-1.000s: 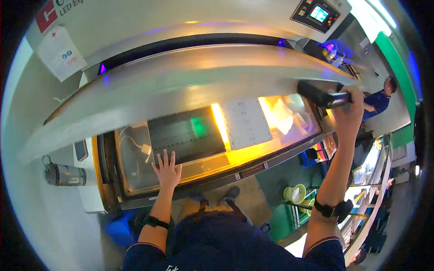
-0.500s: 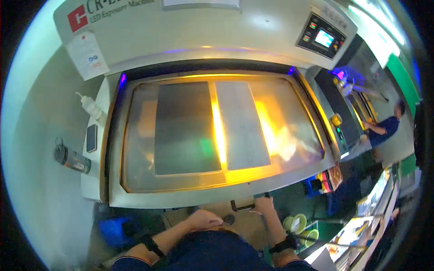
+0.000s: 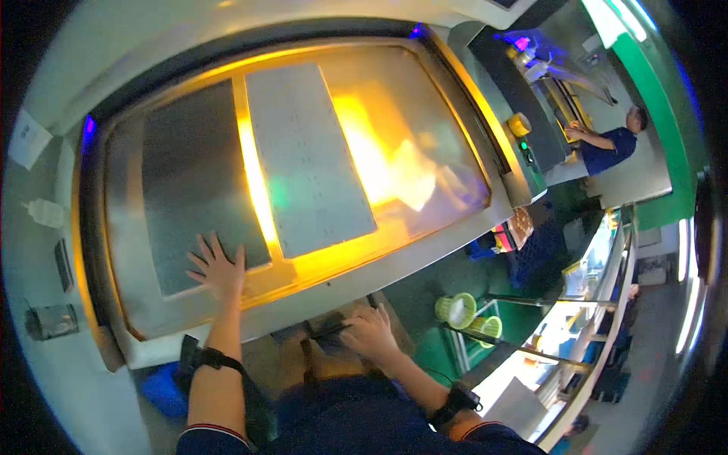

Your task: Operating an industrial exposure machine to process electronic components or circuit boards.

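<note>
My left hand is spread, fingers apart, over the near edge of a dark rectangular sheet on the left of the machine's bed. Its palm appears to rest at the sheet's front edge. A narrower grey panel with rows of small marks lies to the right of the dark sheet, a bright yellow strip between them. My right hand is just below the front rim, fingers partly extended, beside a black handle. Whether its fingertips touch the handle is hard to make out.
The bed's metal frame runs along the front. A bottle and a phone are at the left. Green baskets stand at the lower right beside a lit rack. Another person works at a farther machine.
My left hand has moved from near my body up onto the dark sheet, fingers spread. My right hand has shifted left, its fingers loosened. The view has turned, tilting the bed.
</note>
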A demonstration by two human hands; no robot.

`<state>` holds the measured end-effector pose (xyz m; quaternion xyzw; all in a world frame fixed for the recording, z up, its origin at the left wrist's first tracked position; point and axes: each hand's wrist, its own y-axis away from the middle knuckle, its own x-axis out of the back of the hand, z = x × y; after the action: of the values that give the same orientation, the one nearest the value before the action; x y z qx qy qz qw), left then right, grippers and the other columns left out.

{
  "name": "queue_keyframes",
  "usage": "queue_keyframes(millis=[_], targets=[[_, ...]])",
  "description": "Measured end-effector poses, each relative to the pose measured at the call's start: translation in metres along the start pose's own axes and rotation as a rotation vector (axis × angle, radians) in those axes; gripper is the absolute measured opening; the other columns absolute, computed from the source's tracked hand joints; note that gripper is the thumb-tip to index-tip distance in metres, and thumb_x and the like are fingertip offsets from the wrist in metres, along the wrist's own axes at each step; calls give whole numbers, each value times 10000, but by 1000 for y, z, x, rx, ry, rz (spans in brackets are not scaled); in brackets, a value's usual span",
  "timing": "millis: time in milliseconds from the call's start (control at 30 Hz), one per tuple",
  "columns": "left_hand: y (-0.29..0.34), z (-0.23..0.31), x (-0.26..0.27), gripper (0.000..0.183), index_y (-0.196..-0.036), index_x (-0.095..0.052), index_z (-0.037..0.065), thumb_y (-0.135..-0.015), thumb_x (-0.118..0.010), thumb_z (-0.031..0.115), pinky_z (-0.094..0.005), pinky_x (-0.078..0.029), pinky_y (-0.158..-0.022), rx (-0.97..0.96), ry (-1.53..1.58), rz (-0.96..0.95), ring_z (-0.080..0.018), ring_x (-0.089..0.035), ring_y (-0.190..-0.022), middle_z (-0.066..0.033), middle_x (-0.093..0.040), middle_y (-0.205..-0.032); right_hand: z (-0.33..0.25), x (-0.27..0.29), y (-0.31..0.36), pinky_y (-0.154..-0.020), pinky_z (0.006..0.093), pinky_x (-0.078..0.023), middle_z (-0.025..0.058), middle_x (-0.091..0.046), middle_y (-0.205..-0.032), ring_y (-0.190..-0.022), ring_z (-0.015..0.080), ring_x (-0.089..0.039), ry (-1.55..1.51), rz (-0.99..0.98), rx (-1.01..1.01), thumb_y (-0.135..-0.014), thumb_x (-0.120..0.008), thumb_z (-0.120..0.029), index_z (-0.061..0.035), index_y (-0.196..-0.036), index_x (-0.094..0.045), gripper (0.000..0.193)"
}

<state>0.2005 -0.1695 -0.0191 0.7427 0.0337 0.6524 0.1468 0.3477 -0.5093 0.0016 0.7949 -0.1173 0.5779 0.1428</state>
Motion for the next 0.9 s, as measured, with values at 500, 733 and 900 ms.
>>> queue_keyframes(millis=[500,733,900], targets=[[-3,3,-20,844,-1549,-234,239,-862,-471,667,-679,-35,-1130,-7,23,123,-449,-40,-1471,-77,-107,-1630,267,-146,-86,-951,429,-476,212,-621,-1201,-1120,366,-584,155,-54,-278,-795,-658,-204,-74,-1243,-617,468],[-6,-5,-29,859,-1538,-269,261,-822,-556,639,-695,-57,-1112,-41,94,216,-457,-55,-1467,-75,-129,-1628,246,-150,-100,-906,428,-495,196,-644,-1151,-1063,366,-608,170,-194,-337,-786,-666,-185,-71,-1210,-633,440],[-6,-2,-27,852,-1536,-274,264,-822,-560,632,-684,-48,-1120,-36,118,229,-459,-69,-1465,-67,-130,-1628,224,-143,-68,-873,428,-509,185,-661,-1116,-1022,366,-625,157,-253,-293,-780,-671,-172,-68,-1186,-644,420]])
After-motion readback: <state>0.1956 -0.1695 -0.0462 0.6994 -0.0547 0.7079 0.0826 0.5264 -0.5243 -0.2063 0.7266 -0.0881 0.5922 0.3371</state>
